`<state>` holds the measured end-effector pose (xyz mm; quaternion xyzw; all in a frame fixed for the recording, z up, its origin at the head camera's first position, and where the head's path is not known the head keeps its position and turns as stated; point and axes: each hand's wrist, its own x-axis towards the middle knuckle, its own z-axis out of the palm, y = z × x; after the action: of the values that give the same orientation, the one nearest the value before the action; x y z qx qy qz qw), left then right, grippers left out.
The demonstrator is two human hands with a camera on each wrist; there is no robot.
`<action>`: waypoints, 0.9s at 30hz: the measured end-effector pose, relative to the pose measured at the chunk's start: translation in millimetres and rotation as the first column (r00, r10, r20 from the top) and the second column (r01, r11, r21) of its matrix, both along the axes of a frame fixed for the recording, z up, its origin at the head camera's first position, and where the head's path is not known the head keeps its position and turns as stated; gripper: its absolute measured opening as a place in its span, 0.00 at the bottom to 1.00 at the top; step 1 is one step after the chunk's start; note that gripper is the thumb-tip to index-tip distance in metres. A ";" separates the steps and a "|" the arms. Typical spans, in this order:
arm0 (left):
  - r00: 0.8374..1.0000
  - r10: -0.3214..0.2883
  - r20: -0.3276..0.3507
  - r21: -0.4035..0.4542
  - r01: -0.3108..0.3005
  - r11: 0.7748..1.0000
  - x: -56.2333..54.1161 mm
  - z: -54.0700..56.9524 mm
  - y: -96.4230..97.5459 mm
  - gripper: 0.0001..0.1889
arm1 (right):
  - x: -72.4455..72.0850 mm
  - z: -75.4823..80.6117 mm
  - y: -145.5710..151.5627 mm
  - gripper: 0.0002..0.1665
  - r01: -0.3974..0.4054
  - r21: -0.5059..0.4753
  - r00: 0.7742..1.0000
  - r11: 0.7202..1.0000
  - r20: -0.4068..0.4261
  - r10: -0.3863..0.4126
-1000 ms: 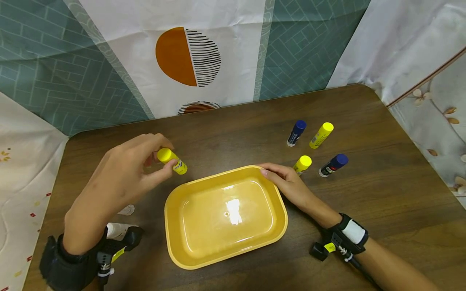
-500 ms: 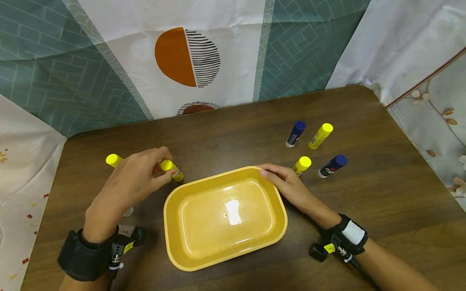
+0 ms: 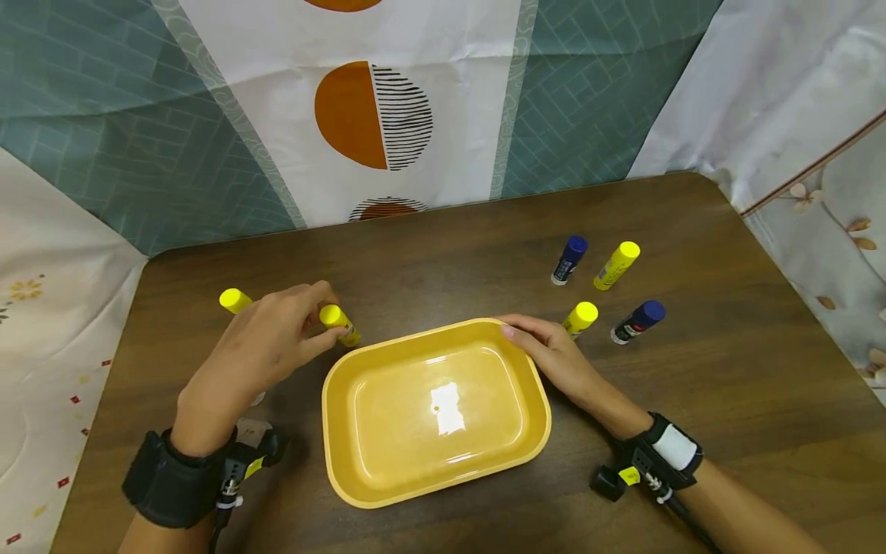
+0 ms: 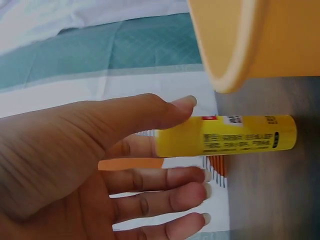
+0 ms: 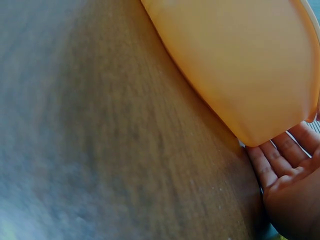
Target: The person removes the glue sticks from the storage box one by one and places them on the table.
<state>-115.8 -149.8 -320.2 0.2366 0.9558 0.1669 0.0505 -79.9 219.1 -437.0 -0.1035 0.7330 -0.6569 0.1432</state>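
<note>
My left hand [image 3: 259,346] pinches a yellow glue stick [image 3: 335,317] by its cap between thumb and index finger, just beyond the far left corner of a yellow plastic tray [image 3: 401,423]. In the left wrist view the glue stick [image 4: 235,135] has its lower end at the tabletop, and the other fingers extend beside it. My right hand [image 3: 554,354] grips the tray's far right corner, thumb over the rim and fingers outside against the wall. Nothing lies in the tray. Another yellow glue stick [image 3: 235,300] stands behind the left hand, mostly hidden.
Right of the tray stand two yellow glue sticks [image 3: 617,265], one partly behind the right hand, and two dark blue glue sticks [image 3: 636,322]. A whitish object [image 3: 252,432] is mostly covered by the left wrist camera. Patterned cloth hangs behind the wooden table [image 3: 692,431].
My left hand has lowered the glue stick toward the tray's far left corner. The other yellow stick has come into view behind that hand. My right hand stays on the tray.
</note>
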 end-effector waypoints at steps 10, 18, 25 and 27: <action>0.995 0.059 -0.084 0.053 -0.055 0.997 19.7 16.5 -4.7 0.17 | -13.2 -13.4 5.6 0.23 0.018 -0.026 1.000 0.999 0.022 -0.018; 0.957 0.125 -0.262 0.198 -0.073 0.977 32.7 9.2 -9.0 0.16 | -36.1 -18.2 31.5 0.27 -0.048 -0.057 0.999 0.997 0.021 0.049; 0.970 0.068 -0.233 0.181 -0.026 0.983 13.3 18.1 -0.4 0.20 | -24.3 13.1 54.5 0.28 0.010 0.195 0.996 0.981 -0.091 0.008; 0.972 0.063 -0.226 0.179 -0.022 0.984 1.4 20.7 1.7 0.25 | -23.9 29.0 60.0 0.30 0.020 0.344 0.991 0.939 -0.133 0.027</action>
<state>-114.4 -148.1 -299.4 0.2374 0.9416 0.2229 -0.0855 -103.8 279.1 -407.9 -0.1225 0.8446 -0.5094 0.1101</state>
